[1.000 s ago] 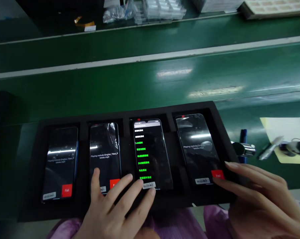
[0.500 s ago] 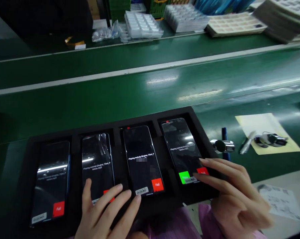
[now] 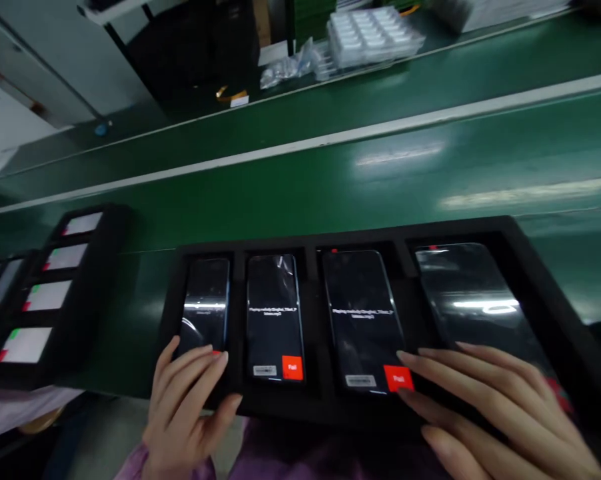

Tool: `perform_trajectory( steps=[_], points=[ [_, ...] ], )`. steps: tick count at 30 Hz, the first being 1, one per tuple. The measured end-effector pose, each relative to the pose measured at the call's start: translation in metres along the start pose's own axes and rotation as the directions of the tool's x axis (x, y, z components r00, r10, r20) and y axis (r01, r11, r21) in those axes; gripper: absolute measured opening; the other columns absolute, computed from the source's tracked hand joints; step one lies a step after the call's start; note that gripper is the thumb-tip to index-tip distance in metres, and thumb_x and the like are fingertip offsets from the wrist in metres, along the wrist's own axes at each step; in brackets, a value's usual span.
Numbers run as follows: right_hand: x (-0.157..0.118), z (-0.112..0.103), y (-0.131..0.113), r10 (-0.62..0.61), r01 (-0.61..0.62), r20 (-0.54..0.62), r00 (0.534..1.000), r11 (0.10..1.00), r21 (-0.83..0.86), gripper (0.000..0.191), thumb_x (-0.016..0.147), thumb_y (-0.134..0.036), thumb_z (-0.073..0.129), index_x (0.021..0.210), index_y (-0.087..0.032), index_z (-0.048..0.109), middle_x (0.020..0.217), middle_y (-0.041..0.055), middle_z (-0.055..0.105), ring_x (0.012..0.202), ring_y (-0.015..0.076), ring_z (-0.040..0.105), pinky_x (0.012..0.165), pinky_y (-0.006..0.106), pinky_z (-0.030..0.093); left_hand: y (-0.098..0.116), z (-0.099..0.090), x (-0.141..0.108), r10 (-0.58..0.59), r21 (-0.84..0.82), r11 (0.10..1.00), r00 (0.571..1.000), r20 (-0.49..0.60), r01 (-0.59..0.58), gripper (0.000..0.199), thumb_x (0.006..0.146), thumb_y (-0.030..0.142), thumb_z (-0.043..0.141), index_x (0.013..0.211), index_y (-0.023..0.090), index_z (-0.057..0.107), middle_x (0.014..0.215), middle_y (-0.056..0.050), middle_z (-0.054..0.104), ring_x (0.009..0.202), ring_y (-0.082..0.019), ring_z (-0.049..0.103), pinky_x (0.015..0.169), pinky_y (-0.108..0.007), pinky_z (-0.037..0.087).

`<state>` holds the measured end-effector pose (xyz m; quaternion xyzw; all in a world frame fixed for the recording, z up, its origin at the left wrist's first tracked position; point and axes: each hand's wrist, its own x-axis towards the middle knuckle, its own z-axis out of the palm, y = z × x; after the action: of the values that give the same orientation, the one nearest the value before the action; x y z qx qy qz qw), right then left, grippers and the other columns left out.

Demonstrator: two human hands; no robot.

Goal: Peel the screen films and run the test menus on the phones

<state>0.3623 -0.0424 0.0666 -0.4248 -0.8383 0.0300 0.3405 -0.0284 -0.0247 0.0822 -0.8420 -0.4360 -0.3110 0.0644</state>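
A black tray (image 3: 310, 407) in front of me holds phones in separate slots, screens up. My left hand (image 3: 185, 407) lies over the lower end of the leftmost phone (image 3: 206, 287), fingers stretched and slightly apart. Beside it, the second phone (image 3: 273, 287) shows white text and a red Fail square. The third phone (image 3: 360, 287) has the same kind of screen. My right hand (image 3: 500, 407) spreads across the lower part of the rightmost phone (image 3: 470, 287), covering much of it. Its fingertips come close to the third phone's red square. Neither hand grasps anything.
Another black tray (image 3: 88, 300) with several lit phones stands at the left. Clear plastic trays (image 3: 373, 37) and a clear plastic bag (image 3: 285, 70) lie beyond the green belt (image 3: 280, 193). A pale rail (image 3: 260, 157) runs along the belt.
My view has swung left, bringing the other tray in. My left hand has gone from the second phone to the leftmost one. My right hand now covers the lower part of the rightmost phone.
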Motion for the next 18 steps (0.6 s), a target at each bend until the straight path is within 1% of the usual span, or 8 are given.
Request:
perform_trajectory(
  steps=[1, 4, 7, 9, 11, 13, 15, 18],
  points=[
    [0.004, -0.001, 0.008, 0.015, -0.015, 0.013, 1.0, 1.0, -0.008, 0.031, 0.102, -0.023, 0.055, 0.127, -0.03, 0.072, 0.142, 0.0018, 0.066, 0.119, 0.0304, 0.066, 0.104, 0.053, 0.049, -0.008, -0.007, -0.004, -0.016, 0.031, 0.999, 1.0, 0.022, 0.015, 0.049, 0.092, 0.012, 0.072, 0.141, 0.012, 0.063, 0.111, -0.011, 0.072, 0.112, -0.024, 0.069, 0.124, -0.05, 0.044],
    [0.017, -0.014, 0.049, 0.208, -0.197, 0.05, 0.977, 0.967, -0.163, 0.045, 0.106, -0.037, 0.043, 0.146, -0.044, 0.061, 0.157, -0.0017, 0.056, 0.129, 0.0403, 0.06, 0.105, 0.064, 0.044, -0.033, -0.025, -0.003, -0.079, 0.102, 0.993, 0.989, 0.122, 0.066, 0.051, 0.1, 0.025, 0.064, 0.15, 0.019, 0.057, 0.121, -0.01, 0.069, 0.118, -0.023, 0.065, 0.129, -0.047, 0.035],
    [0.031, -0.028, 0.094, 0.305, -0.268, 0.041, 0.951, 0.885, -0.38, 0.048, 0.109, -0.054, 0.032, 0.145, -0.042, 0.063, 0.158, 0.0023, 0.053, 0.133, 0.0467, 0.054, 0.103, 0.072, 0.043, -0.055, -0.025, 0.027, -0.119, 0.17, 0.983, 0.957, 0.266, 0.075, 0.047, 0.106, 0.047, 0.053, 0.149, 0.028, 0.058, 0.133, -0.009, 0.067, 0.124, -0.028, 0.062, 0.131, -0.058, 0.027],
    [0.039, -0.033, 0.113, 0.276, -0.214, 0.069, 0.959, 0.859, -0.465, 0.052, 0.109, -0.062, 0.032, 0.14, -0.039, 0.068, 0.158, 0.0045, 0.054, 0.132, 0.0462, 0.054, 0.096, 0.066, 0.048, -0.064, -0.013, 0.058, -0.075, 0.156, 0.987, 0.94, 0.333, 0.023, 0.048, 0.106, 0.058, 0.048, 0.145, 0.032, 0.061, 0.135, -0.007, 0.067, 0.125, -0.031, 0.063, 0.128, -0.069, 0.027],
    [0.044, -0.038, 0.116, 0.207, -0.131, 0.106, 0.973, 0.863, -0.487, 0.049, 0.109, -0.063, 0.036, 0.128, -0.038, 0.075, 0.151, 0.005, 0.061, 0.127, 0.0422, 0.058, 0.089, 0.059, 0.05, -0.066, 0.001, 0.089, 0.001, 0.096, 0.995, 0.93, 0.368, -0.039, 0.051, 0.105, 0.065, 0.045, 0.141, 0.034, 0.065, 0.136, -0.007, 0.068, 0.127, -0.032, 0.062, 0.125, -0.075, 0.029],
    [0.046, -0.045, 0.108, 0.151, -0.078, 0.135, 0.979, 0.896, -0.437, 0.045, 0.111, -0.055, 0.039, 0.112, -0.037, 0.08, 0.141, 0.0031, 0.068, 0.122, 0.0369, 0.062, 0.085, 0.055, 0.051, -0.067, 0.013, 0.111, 0.052, 0.042, 0.996, 0.925, 0.375, -0.073, 0.053, 0.105, 0.068, 0.044, 0.139, 0.035, 0.067, 0.136, -0.007, 0.068, 0.128, -0.033, 0.061, 0.124, -0.077, 0.03],
    [0.047, -0.053, 0.095, 0.16, -0.103, 0.122, 0.98, 0.921, -0.376, 0.045, 0.113, -0.048, 0.039, 0.105, -0.036, 0.081, 0.135, 0.0017, 0.071, 0.118, 0.0338, 0.065, 0.085, 0.054, 0.053, -0.067, 0.021, 0.122, 0.061, 0.018, 0.997, 0.925, 0.376, -0.073, 0.051, 0.105, 0.067, 0.045, 0.139, 0.037, 0.068, 0.136, -0.006, 0.068, 0.129, -0.032, 0.061, 0.124, -0.077, 0.029],
    [0.052, -0.058, 0.085, 0.26, -0.21, 0.103, 0.96, 0.912, -0.353, 0.049, 0.113, -0.047, 0.034, 0.113, -0.034, 0.081, 0.135, 0.0042, 0.071, 0.118, 0.0329, 0.066, 0.088, 0.055, 0.055, -0.072, 0.026, 0.121, 0.027, 0.012, 0.999, 0.928, 0.372, -0.033, 0.048, 0.105, 0.066, 0.045, 0.138, 0.04, 0.067, 0.136, -0.004, 0.069, 0.128, -0.031, 0.063, 0.124, -0.077, 0.031]
  ],
)
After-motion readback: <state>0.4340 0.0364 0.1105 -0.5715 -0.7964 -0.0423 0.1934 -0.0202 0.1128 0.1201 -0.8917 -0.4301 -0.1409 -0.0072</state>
